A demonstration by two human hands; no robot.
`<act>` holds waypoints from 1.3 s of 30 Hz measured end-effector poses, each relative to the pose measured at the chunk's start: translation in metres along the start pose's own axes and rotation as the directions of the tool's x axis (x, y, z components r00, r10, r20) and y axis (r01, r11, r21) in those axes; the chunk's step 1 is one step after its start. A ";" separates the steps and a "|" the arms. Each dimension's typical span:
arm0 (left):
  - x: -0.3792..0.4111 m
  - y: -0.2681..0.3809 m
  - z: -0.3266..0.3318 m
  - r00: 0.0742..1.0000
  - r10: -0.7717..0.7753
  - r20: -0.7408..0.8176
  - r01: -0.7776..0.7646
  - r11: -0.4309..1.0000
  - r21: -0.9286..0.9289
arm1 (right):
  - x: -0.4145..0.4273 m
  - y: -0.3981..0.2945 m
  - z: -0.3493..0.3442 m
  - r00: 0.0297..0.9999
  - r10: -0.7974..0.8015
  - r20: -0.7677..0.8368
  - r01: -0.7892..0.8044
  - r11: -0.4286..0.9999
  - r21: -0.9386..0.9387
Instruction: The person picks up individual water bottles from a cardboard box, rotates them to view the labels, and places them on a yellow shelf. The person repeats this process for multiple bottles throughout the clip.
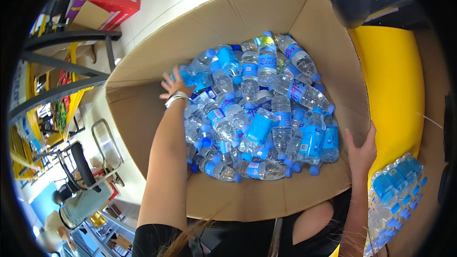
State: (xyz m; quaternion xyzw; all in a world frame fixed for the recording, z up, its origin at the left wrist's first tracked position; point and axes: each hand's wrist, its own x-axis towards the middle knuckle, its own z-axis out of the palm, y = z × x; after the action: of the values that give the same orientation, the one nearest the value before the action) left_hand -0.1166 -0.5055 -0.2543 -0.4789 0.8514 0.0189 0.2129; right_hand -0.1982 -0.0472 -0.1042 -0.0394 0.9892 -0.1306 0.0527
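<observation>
A large open cardboard box stands right in front of me, piled with clear plastic water bottles that have blue caps and blue labels. My left hand reaches inside with spread fingers, at a crumpled blue-labelled bottle on the pile's left side. It does not appear to grip that bottle; exact contact is unclear. On the right, my right hand holds the box's side wall, thumb inside and the other fingers hidden behind the cardboard.
A yellow rounded object stands against the box's right side. Below it are stacked bottles. At left are a dark metal frame, a metal-framed cart and a red carton. Another person is at the lower left.
</observation>
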 end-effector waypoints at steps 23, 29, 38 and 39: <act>-0.039 -0.053 0.024 0.740 0.647 -0.184 -0.625 0.762 0.169 | 0.000 0.006 0.008 1.000 0.024 0.008 -0.025 0.996 0.080; 0.014 0.004 0.014 0.959 0.141 0.246 -0.240 0.866 0.438 | 0.001 0.011 0.009 1.000 0.026 0.003 -0.026 0.997 0.079; 0.001 -0.039 0.053 0.764 0.645 -0.020 -0.611 0.733 0.297 | 0.003 0.010 0.011 0.999 0.027 0.018 -0.028 0.994 0.107; -0.020 -0.039 0.036 0.669 0.741 -0.062 -0.713 0.663 0.228 | 0.002 0.013 0.012 1.000 0.022 0.010 -0.023 0.996 0.087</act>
State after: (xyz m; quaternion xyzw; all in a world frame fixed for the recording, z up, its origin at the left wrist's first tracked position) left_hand -0.0628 -0.5023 -0.2732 -0.0766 0.9830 -0.0121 0.1667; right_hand -0.2000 -0.0382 -0.1194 -0.0264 0.9828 -0.1728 0.0603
